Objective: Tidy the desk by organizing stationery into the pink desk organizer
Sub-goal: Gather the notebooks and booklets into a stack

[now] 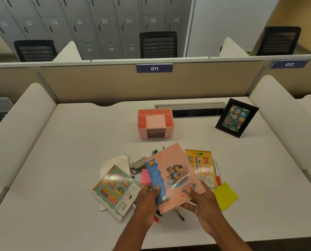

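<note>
**Desk-tidying task at an early stage: book held, organizer unfilled**

The pink desk organizer (155,122) stands upright toward the far middle of the desk (69,160), at 12 o'clock from the clutter and well apart from it. It is a rounded box with several open-top compartments around a pale square centre, and a dark drawer front low on its near face. No stationery shows in any compartment, so the sorting is judged barely begun.

The pink exercise book (176,171) is raised above the pile and tilted. The left hand (147,198) pinches its blue spine edge, thumb pressed on the cover. The right hand (203,201) pinches the near right corner in the same way. The remaining fingers of both hands lie under the book and are hidden.

Items left loose, placed by clock position from the held book:
- 9 o'clock: stapler (137,164) and pink sticky notes (145,175), with a spiral notepad (115,160) beyond them.
- 8 o'clock: green notebook (115,191).
- 12 o'clock: marker tips (154,151).
- 3 o'clock: yellow booklet (203,165) and red marker (217,175).
- 4 o'clock: yellow sticky notes (225,195).
- 6 o'clock: black pen (180,213), partly covered.

A picture frame (237,117) stands at 2 o'clock.
</note>
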